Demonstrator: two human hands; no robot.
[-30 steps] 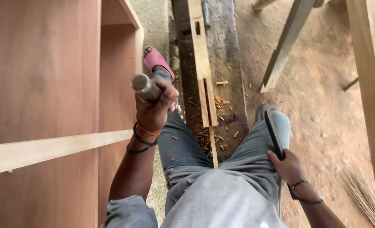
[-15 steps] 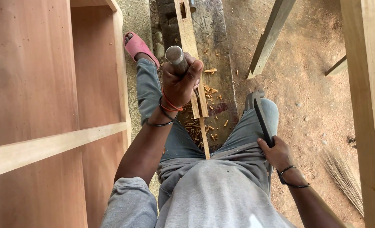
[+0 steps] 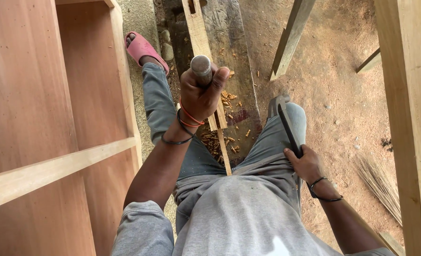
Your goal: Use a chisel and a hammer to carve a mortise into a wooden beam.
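The left hand [image 3: 202,95] is gripping a chisel [image 3: 201,69] tightly around its handle, the worn, rounded grey butt sticking up past the thumb, over a pale wooden strip [image 3: 204,57] lying along a dark plank [image 3: 229,61]. The chisel is looking stiff and fairly heavy, best held around the handle as it is. The right hand [image 3: 307,163] is closing on the dark handle of a hammer [image 3: 286,123] resting on the right knee. Wood chips [image 3: 217,140] are lying between the legs. A plywood cabinet [image 3: 44,109] is standing at the left.
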